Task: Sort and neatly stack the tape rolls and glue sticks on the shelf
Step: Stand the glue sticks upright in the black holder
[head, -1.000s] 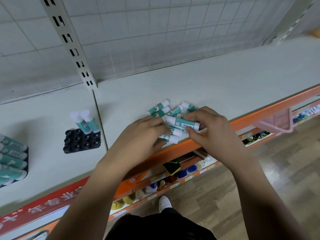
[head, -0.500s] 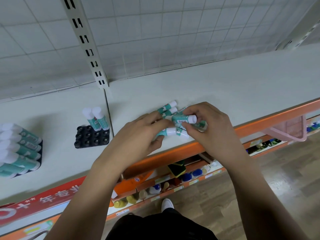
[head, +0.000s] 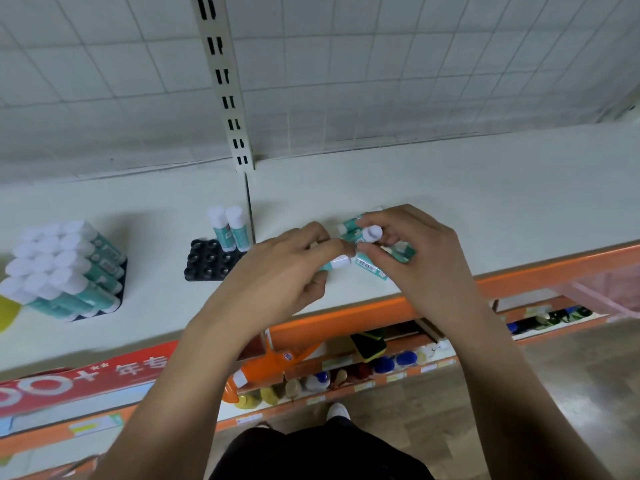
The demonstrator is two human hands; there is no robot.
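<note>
Two hands work the loose glue sticks [head: 371,267] at the front edge of the shelf [head: 485,202]: right hand [head: 426,258] pinches a stick [head: 367,234] now tipped cap-up rather than sideways, left hand [head: 277,271] pinches a second stick [head: 338,262], so both seem headed for the black tray [head: 207,268] at 9 o'clock.

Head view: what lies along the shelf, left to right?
Black tray packed with teal-and-white glue sticks, black studded tray with two upright glue sticks, left hand gripping one stick, right hand pinching another stick.
</note>
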